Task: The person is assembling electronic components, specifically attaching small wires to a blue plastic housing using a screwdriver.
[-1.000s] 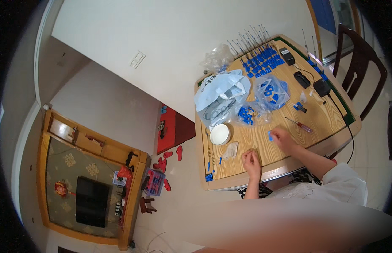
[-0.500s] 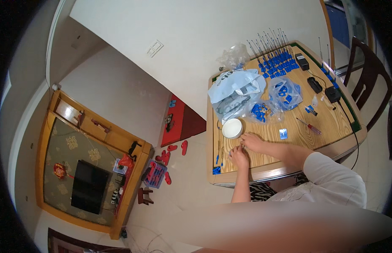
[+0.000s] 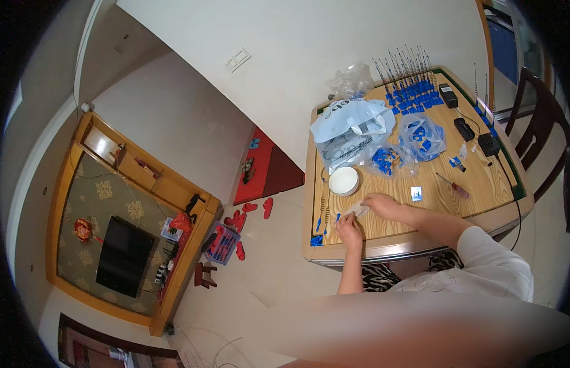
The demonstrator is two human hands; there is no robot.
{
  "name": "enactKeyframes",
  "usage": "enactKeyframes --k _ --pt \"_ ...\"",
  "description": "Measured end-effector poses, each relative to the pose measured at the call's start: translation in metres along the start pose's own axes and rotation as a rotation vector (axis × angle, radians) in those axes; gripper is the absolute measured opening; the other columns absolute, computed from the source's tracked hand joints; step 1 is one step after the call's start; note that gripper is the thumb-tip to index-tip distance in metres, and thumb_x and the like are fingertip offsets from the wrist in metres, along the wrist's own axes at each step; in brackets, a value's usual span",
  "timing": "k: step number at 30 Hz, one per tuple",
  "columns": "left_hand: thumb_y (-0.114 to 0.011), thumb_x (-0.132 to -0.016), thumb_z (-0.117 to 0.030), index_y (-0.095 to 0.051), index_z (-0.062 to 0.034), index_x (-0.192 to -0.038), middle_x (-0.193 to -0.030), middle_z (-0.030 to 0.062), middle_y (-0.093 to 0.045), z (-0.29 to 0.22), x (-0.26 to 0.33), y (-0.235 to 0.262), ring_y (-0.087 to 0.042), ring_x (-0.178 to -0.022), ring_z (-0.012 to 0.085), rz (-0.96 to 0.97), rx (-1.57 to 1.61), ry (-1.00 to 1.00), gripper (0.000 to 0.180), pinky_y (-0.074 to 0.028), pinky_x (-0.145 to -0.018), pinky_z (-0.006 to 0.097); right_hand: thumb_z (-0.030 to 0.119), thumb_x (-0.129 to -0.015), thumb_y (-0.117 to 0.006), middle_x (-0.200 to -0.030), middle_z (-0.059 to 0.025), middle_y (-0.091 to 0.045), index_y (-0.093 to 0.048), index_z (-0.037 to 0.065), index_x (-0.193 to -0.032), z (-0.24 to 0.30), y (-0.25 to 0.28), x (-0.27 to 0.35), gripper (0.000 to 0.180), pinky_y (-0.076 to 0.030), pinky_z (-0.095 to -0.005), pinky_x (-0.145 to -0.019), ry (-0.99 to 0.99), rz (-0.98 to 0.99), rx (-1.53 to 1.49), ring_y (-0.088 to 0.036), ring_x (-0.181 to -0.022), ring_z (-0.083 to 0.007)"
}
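Near the table's front left edge, my left hand [image 3: 349, 229] is closed at one end of a pale, flat strip [image 3: 360, 210], cloth or paper by its look. The other end is at the fingers of my right hand [image 3: 382, 205], which are also closed. A small blue piece [image 3: 338, 216] shows at my left fingertips; the rest of it is hidden. Just beyond the hands stands a white bowl [image 3: 344, 181]. Left of my left hand lie thin springs with blue ends [image 3: 326, 216]. A small shiny blue-and-silver square [image 3: 416, 194] lies right of my right hand.
Clear bags of blue parts [image 3: 422, 136] and brass-and-blue parts [image 3: 386, 161] lie mid-table by a pale blue plastic bag [image 3: 352, 129]. Blue pieces with upright springs [image 3: 414, 95] fill the back. A screwdriver [image 3: 454, 186], black adapter [image 3: 489, 145] and cord are at right.
The pale strip now shows between my hands, which have moved slightly apart. The whole view has shifted a little.
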State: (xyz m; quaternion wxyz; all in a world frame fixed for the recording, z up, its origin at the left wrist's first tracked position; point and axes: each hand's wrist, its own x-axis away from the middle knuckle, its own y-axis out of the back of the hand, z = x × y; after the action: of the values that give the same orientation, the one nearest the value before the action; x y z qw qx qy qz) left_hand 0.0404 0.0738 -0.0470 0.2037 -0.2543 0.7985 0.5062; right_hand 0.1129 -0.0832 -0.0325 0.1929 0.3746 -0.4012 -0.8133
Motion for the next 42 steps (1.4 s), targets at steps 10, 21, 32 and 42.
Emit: enactKeyframes --k 10,21,32,42 --pt "-0.057 -0.08 -0.006 -0.06 -0.0023 -0.109 -0.11 0.0158 -0.057 -0.014 0.001 0.014 -0.049 -0.105 0.0326 0.055 0.174 0.043 0.03 -0.037 -0.093 0.042 0.006 -0.075 -0.056 -0.099 -0.0132 -0.055 -0.056 0.006 -0.111 0.007 0.009 -0.006 0.036 -0.044 -0.0406 -0.084 -0.038 0.059 0.013 -0.053 -0.098 -0.0317" --pt "-0.059 -0.08 -0.018 -0.05 0.0006 -0.123 -0.126 0.0175 -0.05 0.009 -0.025 0.0 -0.046 -0.116 0.0321 0.595 0.134 -0.169 0.048 -0.036 -0.097 0.042 0.016 -0.075 -0.06 -0.105 -0.0184 -0.056 -0.056 0.005 -0.114 0.007 -0.001 -0.005 0.04 -0.044 -0.041 -0.087 0.092 -0.058 0.048 -0.052 -0.101 -0.0348" --pt "-0.063 -0.075 -0.007 -0.064 -0.0009 -0.097 -0.089 0.0192 -0.063 -0.003 -0.013 0.007 -0.057 -0.088 0.0371 0.211 0.251 -0.044 0.023 -0.044 -0.077 0.045 0.015 -0.073 -0.064 -0.083 -0.0121 -0.066 -0.067 0.008 -0.092 0.019 -0.026 -0.001 0.02 -0.048 -0.0416 -0.072 -0.434 -0.053 -0.285 -0.063 -0.08 -0.0308" --pt "-0.064 -0.075 -0.008 -0.068 -0.0045 -0.087 -0.083 0.0112 -0.064 -0.008 -0.031 -0.004 -0.055 -0.086 0.0304 0.024 0.057 -0.033 0.013 -0.044 -0.074 0.042 0.016 -0.084 -0.054 -0.094 -0.0143 -0.056 -0.065 0.004 -0.097 0.041 -0.014 0.015 0.021 -0.041 -0.036 -0.089 -0.282 -0.044 0.007 -0.052 -0.093 -0.0311"
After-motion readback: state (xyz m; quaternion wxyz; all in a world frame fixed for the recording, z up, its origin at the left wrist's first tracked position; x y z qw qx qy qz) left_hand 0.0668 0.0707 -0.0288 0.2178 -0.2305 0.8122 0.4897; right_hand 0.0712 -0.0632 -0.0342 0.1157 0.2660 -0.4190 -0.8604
